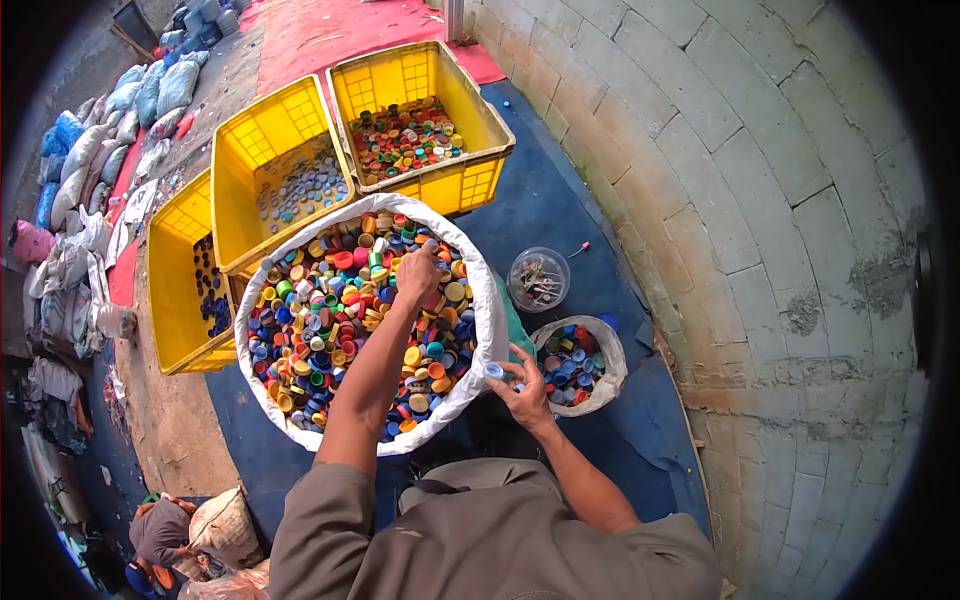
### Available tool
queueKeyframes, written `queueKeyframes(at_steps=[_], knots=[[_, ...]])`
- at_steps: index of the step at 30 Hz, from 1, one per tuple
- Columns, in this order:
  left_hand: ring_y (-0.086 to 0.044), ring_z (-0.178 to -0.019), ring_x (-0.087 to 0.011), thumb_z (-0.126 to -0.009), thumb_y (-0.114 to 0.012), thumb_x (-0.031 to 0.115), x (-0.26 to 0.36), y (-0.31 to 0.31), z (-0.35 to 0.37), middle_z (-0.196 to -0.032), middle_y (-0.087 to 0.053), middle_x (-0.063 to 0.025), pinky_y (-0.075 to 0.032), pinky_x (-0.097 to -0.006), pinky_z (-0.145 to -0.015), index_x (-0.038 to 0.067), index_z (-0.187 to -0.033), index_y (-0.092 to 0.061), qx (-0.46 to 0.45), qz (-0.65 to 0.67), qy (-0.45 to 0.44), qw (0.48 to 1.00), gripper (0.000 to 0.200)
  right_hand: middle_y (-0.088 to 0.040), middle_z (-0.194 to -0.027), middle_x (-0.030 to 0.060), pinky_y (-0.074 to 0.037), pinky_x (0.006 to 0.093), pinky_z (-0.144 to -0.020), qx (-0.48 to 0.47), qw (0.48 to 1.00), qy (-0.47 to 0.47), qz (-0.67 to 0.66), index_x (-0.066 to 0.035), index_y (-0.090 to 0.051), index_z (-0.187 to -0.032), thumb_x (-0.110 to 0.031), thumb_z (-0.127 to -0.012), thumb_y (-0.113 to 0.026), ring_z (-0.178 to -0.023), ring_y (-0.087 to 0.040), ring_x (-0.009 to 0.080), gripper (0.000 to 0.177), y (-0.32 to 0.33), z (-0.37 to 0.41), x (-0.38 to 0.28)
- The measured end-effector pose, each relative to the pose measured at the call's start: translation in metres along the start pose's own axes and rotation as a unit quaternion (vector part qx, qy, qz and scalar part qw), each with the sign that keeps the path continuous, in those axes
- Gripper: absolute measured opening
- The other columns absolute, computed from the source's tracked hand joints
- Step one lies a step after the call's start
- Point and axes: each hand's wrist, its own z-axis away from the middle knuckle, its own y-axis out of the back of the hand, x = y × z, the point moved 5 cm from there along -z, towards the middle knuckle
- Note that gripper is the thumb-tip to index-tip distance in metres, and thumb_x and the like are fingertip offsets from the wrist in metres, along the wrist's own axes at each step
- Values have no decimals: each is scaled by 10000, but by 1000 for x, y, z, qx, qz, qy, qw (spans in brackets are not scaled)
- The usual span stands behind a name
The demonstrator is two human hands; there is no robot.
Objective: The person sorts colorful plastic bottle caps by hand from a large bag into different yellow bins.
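A large white sack (pixel 487 290) with a rolled rim stands before me, full of plastic bottle caps (pixel 330 330) in many colours. My left hand (pixel 419 272) reaches over the sack onto the caps on its far right side. Its fingers are curled together, and their tips are partly hidden among the caps. Just outside the sack's right rim, my right hand (pixel 526 390) is closed on light blue bottle caps (pixel 494 370), one at the fingertips and another nearer the palm. Beside that hand sits a smaller white sack (pixel 612 388) holding mostly blue and red caps.
Three yellow crates (pixel 480 185) with sorted caps stand beyond the big sack. A clear round tub (pixel 560 290) of thin pieces sits right. A block wall (pixel 740 220) bounds the right side. Filled bags (pixel 95 150) line the left; another person (pixel 163 530) is at lower left.
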Motion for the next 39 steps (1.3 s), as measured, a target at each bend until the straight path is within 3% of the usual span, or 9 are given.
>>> queueKeyframes(at_steps=[6,13,16,20,23,27,34,35,39], knots=[[-655,-911,-320,-689,-762,224,-25,-16,-14,-960,-685,-162,-514,-404,-794,143,-1032,-707,-42,-10,47,998,357,-679,-1017,83,-431,208,-605,3,1000,-8,1,20,-391,-1343,-189,-761,-766,-654,-513,53,723,7,-9,-16],[-662,-869,-218,-739,-753,176,-41,-8,5,-965,-691,-126,-514,-329,-763,1,-1109,-638,-11,283,35,958,425,-676,-1011,87,-426,206,-641,9,1000,10,-6,16,-415,-1331,-210,-755,-777,-745,-550,77,717,0,-14,-15],[-615,-858,-153,-819,-714,172,-45,2,29,-1003,-647,-73,-485,-264,-699,-17,-1156,-593,-27,453,101,885,405,-674,-1013,91,-426,208,-654,-2,999,17,-30,9,-424,-1328,-217,-755,-778,-761,-559,83,711,-10,-17,-13],[-579,-814,-101,-911,-616,186,-42,33,87,-950,-624,-34,-320,-174,-443,44,-1203,-585,-67,697,140,700,326,-653,-1033,97,-441,209,-627,-33,992,-44,-112,-2,-431,-1321,-202,-761,-772,-708,-544,78,686,-32,-14,-28],[-639,-939,-204,-933,-572,208,-47,46,135,-1055,-621,-99,-555,-246,-628,39,-1178,-561,-2,810,143,569,298,-631,-977,92,-446,207,-574,-63,972,-100,-204,-2,-447,-1294,-165,-784,-746,-656,-537,72,614,-56,-16,-29],[-625,-993,-236,-940,-531,201,-74,49,189,-1086,-608,-120,-565,-337,-773,32,-1187,-546,16,889,130,438,300,-627,-885,58,-456,223,-600,-137,924,-158,-321,13,-495,-1214,-114,-828,-674,-670,-555,86,445,-97,-15,-32],[-620,-980,-234,-972,-467,237,-107,59,262,-1118,-607,-111,-546,-346,-817,0,-1192,-537,30,879,174,443,331,-591,-1076,87,-506,341,-860,-228,885,-177,-366,-20,-503,-1193,45,-694,-652,-969,-619,207,525,-160,-8,-23],[-617,-986,-237,-971,-471,243,-114,54,268,-1118,-601,-115,-545,-347,-824,-9,-1197,-520,33,875,170,452,342,-605,-1039,107,-513,353,-881,-238,877,-177,-379,-11,-501,-1187,76,-675,-547,-981,-620,243,521,-168,-7,-16],[-593,-1002,-254,-954,-466,212,-128,38,297,-1072,-594,-131,-511,-369,-896,-41,-1174,-513,34,894,198,402,339,-547,-1158,172,-462,412,-969,-220,813,-299,-450,41,-492,-1189,-35,-587,-457,-1110,-543,305,607,-193,10,-1]])
